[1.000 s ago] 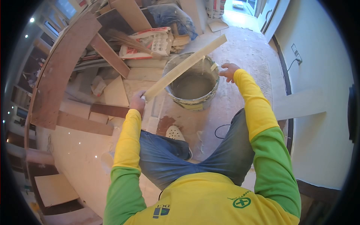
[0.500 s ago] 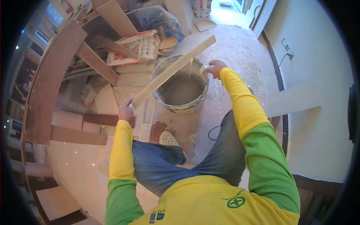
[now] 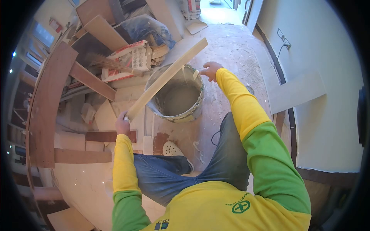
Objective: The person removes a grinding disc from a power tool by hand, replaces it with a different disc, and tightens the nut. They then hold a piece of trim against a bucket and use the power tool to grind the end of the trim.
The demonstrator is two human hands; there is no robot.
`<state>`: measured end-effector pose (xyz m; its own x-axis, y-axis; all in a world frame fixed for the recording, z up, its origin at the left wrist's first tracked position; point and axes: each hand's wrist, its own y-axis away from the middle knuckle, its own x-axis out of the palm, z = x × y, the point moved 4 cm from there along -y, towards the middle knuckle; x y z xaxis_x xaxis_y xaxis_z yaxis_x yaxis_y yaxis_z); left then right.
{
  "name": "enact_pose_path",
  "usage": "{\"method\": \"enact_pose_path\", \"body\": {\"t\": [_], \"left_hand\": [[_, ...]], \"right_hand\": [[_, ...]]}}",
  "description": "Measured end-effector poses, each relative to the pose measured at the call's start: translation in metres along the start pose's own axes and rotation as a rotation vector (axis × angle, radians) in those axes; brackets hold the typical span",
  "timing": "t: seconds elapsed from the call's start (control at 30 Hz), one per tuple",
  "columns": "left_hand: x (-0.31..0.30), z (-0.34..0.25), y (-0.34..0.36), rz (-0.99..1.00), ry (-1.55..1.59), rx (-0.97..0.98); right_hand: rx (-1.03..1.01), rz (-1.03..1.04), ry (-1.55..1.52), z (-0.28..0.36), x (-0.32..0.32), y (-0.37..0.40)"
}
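Observation:
My left hand (image 3: 123, 124) is closed around the lower end of a long pale straightedge board (image 3: 166, 79), which slants up and away over the bucket. A strand of wet mix hangs from the board's edge. Beyond the bucket's right rim, my right hand (image 3: 211, 71) is closed on a small scraper (image 3: 196, 74); only its pale blade shows, and the handle is hidden in the fingers. Below the board stands a mortar-smeared bucket (image 3: 196, 109) with wet grey mortar (image 3: 179, 99) inside.
On the left are a paper sack (image 3: 133, 57), a broom (image 3: 115, 64), loose boards (image 3: 92, 82) and a plastic-wrapped bundle (image 3: 148, 32). A pale panel (image 3: 296, 94) leans at the right wall, below a socket (image 3: 284, 38) with a cord. My shoe (image 3: 172, 149) is near the bucket.
The whole view has shifted, so the bucket, board and surroundings sit further left. Both hands keep their holds, and the board stays slanted over the bucket.

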<state>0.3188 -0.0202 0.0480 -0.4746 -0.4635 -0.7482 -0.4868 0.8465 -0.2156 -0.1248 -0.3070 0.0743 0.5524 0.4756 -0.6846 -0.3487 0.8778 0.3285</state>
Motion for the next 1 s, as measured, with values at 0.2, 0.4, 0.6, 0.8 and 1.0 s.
{"method": "enact_pose_path", "body": {"t": [0.2, 0.4, 0.6, 0.8, 1.0], "left_hand": [[-0.003, -0.006, 0.002, -0.048, 0.008, 0.077], [0.004, -0.002, 0.015, -0.073, -0.204, 0.301], [0.008, -0.023, 0.044, 0.042, -0.276, 0.407], [0.013, -0.04, 0.056, 0.213, -0.451, 0.357], [-0.04, -0.026, 0.072, 0.131, 0.406, -0.249]], "right_hand": [[0.022, -0.045, -0.138, -0.01, -0.034, 0.024], [-0.364, -0.607, -0.397, -0.01, -0.06, 0.167], [-0.531, -0.47, -0.261, -0.075, 0.025, 0.273], [-0.443, -0.555, -0.272, -0.068, 0.048, 0.325], [-0.379, -0.52, -0.257, -0.083, 0.065, 0.354]]}}
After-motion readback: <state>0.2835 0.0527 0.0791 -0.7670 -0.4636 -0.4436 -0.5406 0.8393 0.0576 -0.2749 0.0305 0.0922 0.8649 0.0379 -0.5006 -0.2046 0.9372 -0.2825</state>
